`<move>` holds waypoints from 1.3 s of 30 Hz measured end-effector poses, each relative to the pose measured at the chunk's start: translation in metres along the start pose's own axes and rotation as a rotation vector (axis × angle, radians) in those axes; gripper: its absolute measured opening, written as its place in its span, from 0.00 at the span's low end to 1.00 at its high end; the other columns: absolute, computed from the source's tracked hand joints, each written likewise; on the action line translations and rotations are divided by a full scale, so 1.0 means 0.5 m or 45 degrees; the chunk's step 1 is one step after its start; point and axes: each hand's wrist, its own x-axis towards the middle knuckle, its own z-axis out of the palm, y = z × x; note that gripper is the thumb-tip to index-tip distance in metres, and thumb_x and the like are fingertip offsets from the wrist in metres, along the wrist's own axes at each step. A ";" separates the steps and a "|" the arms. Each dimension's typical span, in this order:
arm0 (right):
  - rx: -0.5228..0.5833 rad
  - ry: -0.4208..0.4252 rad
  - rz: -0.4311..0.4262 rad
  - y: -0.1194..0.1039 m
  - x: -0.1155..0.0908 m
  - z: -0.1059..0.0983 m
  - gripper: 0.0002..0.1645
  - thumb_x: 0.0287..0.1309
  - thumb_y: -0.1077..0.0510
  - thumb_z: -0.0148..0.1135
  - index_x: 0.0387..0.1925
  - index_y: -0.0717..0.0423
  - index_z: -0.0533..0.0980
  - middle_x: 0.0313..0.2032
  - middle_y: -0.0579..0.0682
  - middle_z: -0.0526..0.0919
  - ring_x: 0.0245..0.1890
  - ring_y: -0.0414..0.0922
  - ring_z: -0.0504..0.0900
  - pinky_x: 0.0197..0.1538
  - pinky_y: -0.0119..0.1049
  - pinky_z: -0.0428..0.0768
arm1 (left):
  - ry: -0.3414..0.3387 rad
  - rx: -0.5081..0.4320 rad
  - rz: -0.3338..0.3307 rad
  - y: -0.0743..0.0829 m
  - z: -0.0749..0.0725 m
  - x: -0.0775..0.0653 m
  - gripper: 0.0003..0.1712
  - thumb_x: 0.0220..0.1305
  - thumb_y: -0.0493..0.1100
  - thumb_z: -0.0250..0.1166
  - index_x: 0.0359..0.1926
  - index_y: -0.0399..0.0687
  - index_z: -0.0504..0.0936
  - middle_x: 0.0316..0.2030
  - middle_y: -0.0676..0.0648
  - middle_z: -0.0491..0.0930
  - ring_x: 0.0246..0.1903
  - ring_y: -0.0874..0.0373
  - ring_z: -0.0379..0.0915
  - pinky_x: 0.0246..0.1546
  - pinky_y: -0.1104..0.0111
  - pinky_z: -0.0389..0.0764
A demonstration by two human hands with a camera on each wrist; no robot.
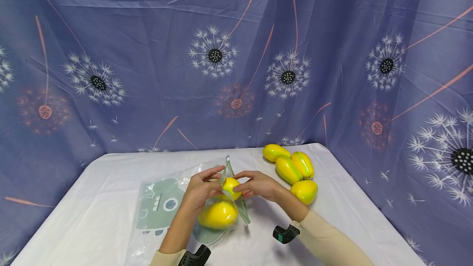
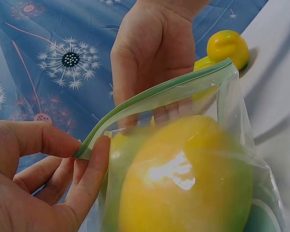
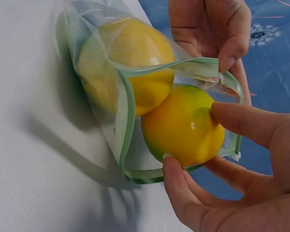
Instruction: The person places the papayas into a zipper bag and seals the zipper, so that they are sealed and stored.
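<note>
A clear zip bag (image 1: 242, 212) with a green seal strip and a green cartoon print lies on the table, its mouth spread apart. My left hand (image 1: 199, 188) pinches the seal strip (image 2: 99, 126) between thumb and finger. One glossy yellow-green mango (image 1: 219, 215) is inside the bag. With its fingertips, my right hand (image 1: 260, 184) grips a second mango (image 3: 183, 128), which sits within the bag's mouth and, in the right wrist view, appears against the first one.
Several more mangoes (image 1: 289, 170) are grouped at the table's back right, beyond my right forearm. The white-covered table (image 1: 107, 192) meets a blue dandelion-patterned curtain (image 1: 155, 73) behind and at the sides.
</note>
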 end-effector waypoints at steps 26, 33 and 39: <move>-0.134 0.003 -0.008 -0.001 -0.002 0.013 0.33 0.57 0.54 0.71 0.65 0.54 0.76 0.43 0.53 0.87 0.45 0.54 0.84 0.50 0.47 0.86 | -0.010 -0.024 0.000 0.002 -0.003 -0.004 0.34 0.48 0.22 0.63 0.61 0.36 0.81 0.41 0.41 0.79 0.29 0.54 0.78 0.33 0.64 0.88; -0.164 0.024 -0.011 -0.014 -0.015 -0.015 0.34 0.57 0.54 0.72 0.65 0.55 0.75 0.45 0.52 0.88 0.49 0.56 0.83 0.51 0.47 0.86 | -0.002 -0.018 -0.020 -0.002 -0.004 0.000 0.35 0.48 0.22 0.63 0.61 0.37 0.81 0.40 0.42 0.80 0.32 0.52 0.79 0.34 0.64 0.88; -0.193 0.084 -0.011 -0.019 -0.035 -0.065 0.34 0.56 0.52 0.73 0.64 0.53 0.76 0.46 0.52 0.88 0.52 0.59 0.82 0.53 0.47 0.85 | 0.004 -0.020 -0.018 -0.001 -0.003 0.001 0.34 0.48 0.21 0.63 0.60 0.37 0.82 0.39 0.43 0.78 0.29 0.54 0.77 0.33 0.64 0.88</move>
